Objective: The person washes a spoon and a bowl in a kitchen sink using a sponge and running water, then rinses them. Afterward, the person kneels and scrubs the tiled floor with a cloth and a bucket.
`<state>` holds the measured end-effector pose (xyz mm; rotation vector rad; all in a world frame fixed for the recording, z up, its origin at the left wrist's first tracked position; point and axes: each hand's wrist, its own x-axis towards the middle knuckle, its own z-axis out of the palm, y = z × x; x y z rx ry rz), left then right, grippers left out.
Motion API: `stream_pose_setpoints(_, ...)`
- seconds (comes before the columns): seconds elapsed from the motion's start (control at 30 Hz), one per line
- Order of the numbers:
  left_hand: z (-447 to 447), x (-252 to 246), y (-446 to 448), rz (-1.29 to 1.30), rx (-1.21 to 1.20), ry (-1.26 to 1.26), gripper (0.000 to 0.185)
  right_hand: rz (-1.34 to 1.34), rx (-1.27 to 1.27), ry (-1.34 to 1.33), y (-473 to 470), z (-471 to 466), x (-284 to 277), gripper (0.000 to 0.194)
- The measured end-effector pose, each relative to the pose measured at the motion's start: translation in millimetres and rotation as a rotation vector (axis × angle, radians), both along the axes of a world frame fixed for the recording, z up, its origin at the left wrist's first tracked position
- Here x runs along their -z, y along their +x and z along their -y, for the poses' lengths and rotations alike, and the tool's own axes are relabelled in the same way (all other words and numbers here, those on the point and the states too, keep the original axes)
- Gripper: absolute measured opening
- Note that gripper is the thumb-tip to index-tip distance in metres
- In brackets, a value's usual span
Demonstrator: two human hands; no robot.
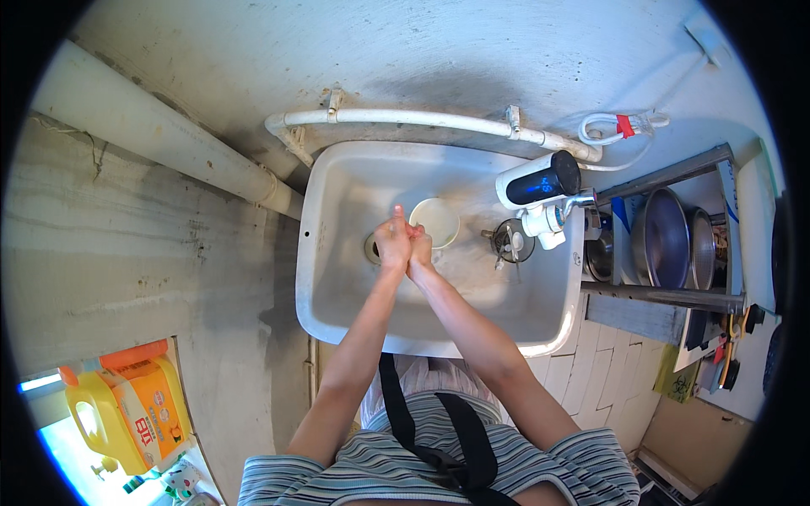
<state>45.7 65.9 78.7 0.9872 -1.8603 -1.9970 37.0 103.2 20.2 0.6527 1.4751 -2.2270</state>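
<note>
Over the white sink [380, 329], my left hand [393, 241] and my right hand [419, 248] are pressed together, fingers folded against each other and one thumb sticking up. No object shows between them, though the inner fingers are hidden. Just beyond my right hand lies a round white bowl [438, 218] on the sink floor. The drain hole [372, 248] is partly covered by my left hand. To the right, a dark glass mug [523, 252] with a white spoon [517, 240] and other thin utensils stands in the basin.
An electric heater faucet [535, 180] with a lit display overhangs the sink's right side. A white pipe [417, 116] runs along the back wall. Metal basins [664, 237] fill a rack at right. Lower left, a yellow detergent jug [107, 417] stands in a wall opening.
</note>
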Motion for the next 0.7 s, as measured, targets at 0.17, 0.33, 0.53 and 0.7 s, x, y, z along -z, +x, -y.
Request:
stream_pose_setpoints(0.17, -1.2, 16.8, -0.9, 0.025, -0.261, 0.218, 0.051, 0.004, -0.038, 0.218, 6.5, -3.6, 6.5, 0.036)
stream_pose_setpoints(0.33, -1.1, 30.2, 7.8, -0.094, -0.34, 0.41, 0.047, -0.159, -0.112, 0.432, 15.2, -8.5, 8.7, 0.042)
stream_pose_setpoints(0.53, -2.2, 45.2, 14.0, -0.128, -0.372, 0.518, 0.041, -0.322, -0.267, 0.7, 16.0, -15.4, 4.0, 0.046)
stream_pose_setpoints(0.7, 27.6, 41.7, 18.4, -0.293, -0.32, 0.851, 0.04, -0.535, -0.571, 0.641, 10.8, -20.8, -26.6, 0.038)
